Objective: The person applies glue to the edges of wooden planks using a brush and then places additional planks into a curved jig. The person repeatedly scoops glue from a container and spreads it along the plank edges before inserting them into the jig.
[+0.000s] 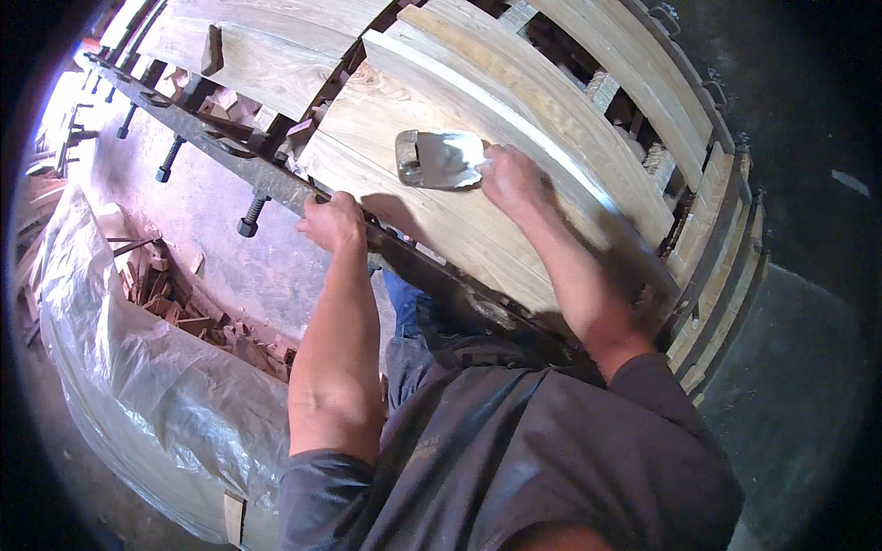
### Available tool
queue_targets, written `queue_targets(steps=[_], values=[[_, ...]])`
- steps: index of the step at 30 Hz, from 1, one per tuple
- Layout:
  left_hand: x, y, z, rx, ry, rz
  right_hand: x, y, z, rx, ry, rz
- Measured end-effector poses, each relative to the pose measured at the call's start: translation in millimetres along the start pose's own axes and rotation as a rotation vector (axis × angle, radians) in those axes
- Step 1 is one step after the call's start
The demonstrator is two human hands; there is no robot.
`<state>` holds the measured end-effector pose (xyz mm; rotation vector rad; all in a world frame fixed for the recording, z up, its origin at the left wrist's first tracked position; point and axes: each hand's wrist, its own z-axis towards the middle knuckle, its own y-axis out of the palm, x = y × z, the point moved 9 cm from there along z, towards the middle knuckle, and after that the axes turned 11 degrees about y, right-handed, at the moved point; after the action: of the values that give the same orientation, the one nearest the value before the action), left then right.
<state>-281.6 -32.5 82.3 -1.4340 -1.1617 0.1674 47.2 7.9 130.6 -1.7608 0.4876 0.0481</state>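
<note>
LEGIBLE TEXT: 0 | labels: 0 | brands: 0 | numbers: 0 | signs: 0 | dark shirt (542, 450): 1 small faint mark (426, 449) on its front, too blurred to tell whether it is lettering or a stain, so nothing can be read

The person's right hand (512, 182) gripped a broad, shallow metal scoop (448, 160) above pale wooden boards (377, 119) laid side by side. The left hand (334, 222) rested at the boards' near edge, by a long metal rail (276, 177) from which threaded bolts (253, 216) stuck out. At lower left, crumpled clear plastic sheeting (165, 386) lay beside a heap of wood scraps (184, 312).
</note>
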Motion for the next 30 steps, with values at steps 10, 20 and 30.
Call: queue_targets(steps=[10,20,30], values=[[1,3,1,-0.014,-0.004,0.028,47,-16,9,-0.252,0.183,0.207],[-3,5,5,-0.021,0.014,0.061,92,-59,-12,-0.304,0.494,1.21],[-6,8,8,-0.02,0.031,0.035,93,-91,34,0.075,0.402,0.571]])
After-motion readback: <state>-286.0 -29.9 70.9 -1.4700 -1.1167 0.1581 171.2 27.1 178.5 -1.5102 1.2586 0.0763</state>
